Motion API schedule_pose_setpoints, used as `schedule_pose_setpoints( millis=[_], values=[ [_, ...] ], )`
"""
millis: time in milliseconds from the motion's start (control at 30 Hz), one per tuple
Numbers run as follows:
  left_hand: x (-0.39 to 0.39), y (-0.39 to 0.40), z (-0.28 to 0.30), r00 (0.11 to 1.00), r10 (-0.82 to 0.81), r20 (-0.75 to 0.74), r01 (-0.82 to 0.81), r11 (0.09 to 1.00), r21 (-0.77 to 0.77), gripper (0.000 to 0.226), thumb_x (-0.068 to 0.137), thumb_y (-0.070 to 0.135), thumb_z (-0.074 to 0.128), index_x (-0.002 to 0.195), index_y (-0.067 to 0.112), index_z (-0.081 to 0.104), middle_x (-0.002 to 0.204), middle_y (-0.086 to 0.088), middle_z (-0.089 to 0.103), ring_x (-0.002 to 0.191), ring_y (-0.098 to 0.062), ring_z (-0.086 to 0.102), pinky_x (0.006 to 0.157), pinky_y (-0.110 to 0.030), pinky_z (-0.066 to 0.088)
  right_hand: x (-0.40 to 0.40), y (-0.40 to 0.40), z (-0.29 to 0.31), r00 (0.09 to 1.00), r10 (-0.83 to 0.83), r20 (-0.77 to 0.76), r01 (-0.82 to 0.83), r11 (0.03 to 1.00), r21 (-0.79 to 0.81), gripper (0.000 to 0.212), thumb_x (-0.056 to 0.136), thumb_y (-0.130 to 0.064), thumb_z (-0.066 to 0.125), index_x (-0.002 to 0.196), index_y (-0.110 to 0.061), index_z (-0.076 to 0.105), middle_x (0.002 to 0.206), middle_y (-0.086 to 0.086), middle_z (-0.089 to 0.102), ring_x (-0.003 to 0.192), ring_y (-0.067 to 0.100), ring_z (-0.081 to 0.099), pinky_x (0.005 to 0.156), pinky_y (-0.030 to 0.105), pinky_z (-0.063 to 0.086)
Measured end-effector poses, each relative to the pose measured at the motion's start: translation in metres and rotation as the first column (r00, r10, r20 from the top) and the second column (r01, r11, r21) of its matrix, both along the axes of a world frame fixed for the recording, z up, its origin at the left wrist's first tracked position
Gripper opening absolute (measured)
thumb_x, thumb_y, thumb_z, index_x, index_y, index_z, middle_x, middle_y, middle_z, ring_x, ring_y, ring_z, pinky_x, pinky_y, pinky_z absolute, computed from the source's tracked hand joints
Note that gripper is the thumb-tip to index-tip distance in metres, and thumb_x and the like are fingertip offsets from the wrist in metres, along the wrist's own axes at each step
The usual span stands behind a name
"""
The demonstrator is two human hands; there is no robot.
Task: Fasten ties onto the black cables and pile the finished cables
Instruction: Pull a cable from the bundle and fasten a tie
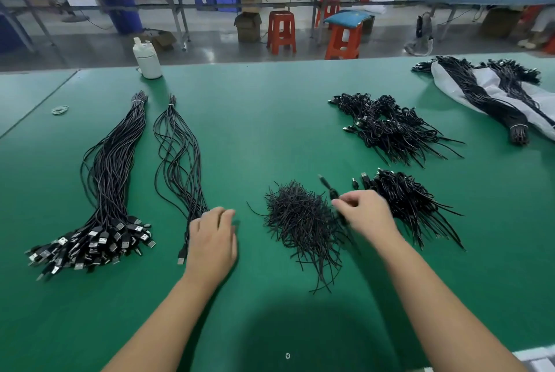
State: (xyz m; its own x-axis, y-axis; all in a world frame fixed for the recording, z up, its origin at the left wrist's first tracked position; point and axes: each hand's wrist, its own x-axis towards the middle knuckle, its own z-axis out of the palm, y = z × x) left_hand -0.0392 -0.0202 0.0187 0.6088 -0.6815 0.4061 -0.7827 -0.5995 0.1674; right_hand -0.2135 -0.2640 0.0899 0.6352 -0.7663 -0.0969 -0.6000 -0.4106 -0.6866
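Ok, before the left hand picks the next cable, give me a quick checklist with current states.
1. Right hand grips a coiled cable: ok.
2. Tie fastened on that cable: cannot tell, blurred.
3. Near finished pile beside right hand, ready for drop: ok.
4. Left hand rests on the thin cable bundle, holding nothing: ok.
5. Tie heap between the hands: ok.

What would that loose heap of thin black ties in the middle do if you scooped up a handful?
The ties would probably come up light and springy: they are thin strands lying in a tangled mound. Some would likely snag and drag along, since they cross every way. Strays may slip free; several ends already stick out onto the green table.
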Motion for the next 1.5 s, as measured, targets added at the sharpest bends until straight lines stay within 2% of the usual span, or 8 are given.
schedule_pose_setpoints(
  millis=[167,300,400,567,733,933,1100,1500],
  values=[
    [0.007,0.017,-0.029,0.995,0.098,-0.027,-0.098,0.995,-0.010,0.034,0.077,0.007,0.064,0.110,0.007,0.065,0.110,-0.009,0.056,0.106,-0.028,0.054,0.087,-0.043,0.039,-0.005,-0.063,-0.012,0.937,-0.180,-0.300,0.066,0.932,-0.356,0.024,0.095,-0.032,0.064,0.088,-0.012,0.072,0.069,0.002,0.066,0.063,0.020,0.063,0.055,0.027,0.049],
    [0.007,0.015,-0.030,0.994,0.106,-0.028,-0.107,0.993,-0.051,0.036,0.079,0.016,0.045,0.106,0.007,0.067,0.108,-0.010,0.058,0.106,-0.029,0.055,0.087,-0.042,0.039,0.000,-0.088,-0.024,0.900,-0.202,-0.386,0.025,0.909,-0.417,0.033,0.094,-0.028,0.065,0.072,-0.005,0.058,0.066,0.008,0.060,0.065,0.028,0.060,0.058,0.030,0.043],
    [0.006,0.016,-0.031,0.992,0.119,-0.036,-0.121,0.990,-0.067,0.037,0.080,0.019,0.042,0.104,0.006,0.067,0.108,-0.010,0.059,0.106,-0.030,0.055,0.087,-0.043,0.040,0.003,-0.086,-0.030,0.885,-0.190,-0.425,-0.013,0.902,-0.431,0.029,0.096,-0.027,0.064,0.079,-0.006,0.054,0.083,0.012,0.063,0.074,0.031,0.061,0.062,0.032,0.045],
    [0.006,0.016,-0.034,0.988,0.147,-0.042,-0.150,0.986,-0.067,0.036,0.083,0.021,0.042,0.104,0.006,0.067,0.110,-0.010,0.057,0.109,-0.030,0.053,0.087,-0.043,0.040,0.001,-0.072,-0.036,0.955,-0.152,-0.256,-0.003,0.854,-0.520,0.022,0.096,-0.019,0.062,0.108,-0.001,0.056,0.113,0.017,0.054,0.080,0.035,0.063,0.062,0.033,0.043],
    [0.007,0.015,-0.035,0.975,0.205,-0.087,-0.209,0.977,-0.043,0.033,0.085,0.024,0.046,0.108,0.008,0.065,0.113,-0.007,0.057,0.111,-0.028,0.051,0.089,-0.042,0.040,0.001,-0.044,-0.061,0.996,-0.065,0.058,0.082,0.920,-0.384,0.014,0.100,-0.017,0.053,0.105,-0.007,0.062,0.098,0.004,0.058,0.072,0.011,0.058,0.059,0.022,0.047],
    [0.007,0.015,-0.032,0.973,0.217,-0.084,-0.218,0.976,-0.001,0.035,0.087,0.030,0.046,0.110,0.011,0.064,0.113,-0.004,0.060,0.113,-0.026,0.050,0.090,-0.042,0.040,-0.002,-0.026,-0.100,0.973,-0.139,0.185,0.179,0.959,-0.221,0.015,0.101,-0.016,0.051,0.097,-0.011,0.065,0.085,-0.006,0.059,0.074,0.003,0.054,0.059,0.017,0.039],
    [0.008,0.016,-0.029,0.981,0.187,-0.043,-0.186,0.982,0.030,0.038,0.088,0.038,0.051,0.113,0.016,0.069,0.110,0.000,0.064,0.110,-0.026,0.051,0.086,-0.042,0.040,-0.001,-0.026,-0.105,0.964,-0.158,0.216,0.203,0.957,-0.206,0.014,0.100,-0.015,0.052,0.091,-0.016,0.063,0.082,-0.007,0.059,0.072,0.005,0.055,0.057,0.019,0.039],
    [0.002,0.008,-0.016,0.989,0.150,0.001,-0.150,0.986,0.076,0.047,0.062,0.004,0.078,0.107,0.013,0.072,0.094,-0.004,0.066,0.097,-0.032,0.057,0.081,-0.044,0.040,-0.002,-0.023,-0.103,0.974,-0.137,0.181,0.179,0.954,-0.240,0.016,0.099,-0.017,0.051,0.086,-0.018,0.060,0.081,-0.009,0.057,0.065,0.009,0.057,0.054,0.027,0.049]
  ],
)
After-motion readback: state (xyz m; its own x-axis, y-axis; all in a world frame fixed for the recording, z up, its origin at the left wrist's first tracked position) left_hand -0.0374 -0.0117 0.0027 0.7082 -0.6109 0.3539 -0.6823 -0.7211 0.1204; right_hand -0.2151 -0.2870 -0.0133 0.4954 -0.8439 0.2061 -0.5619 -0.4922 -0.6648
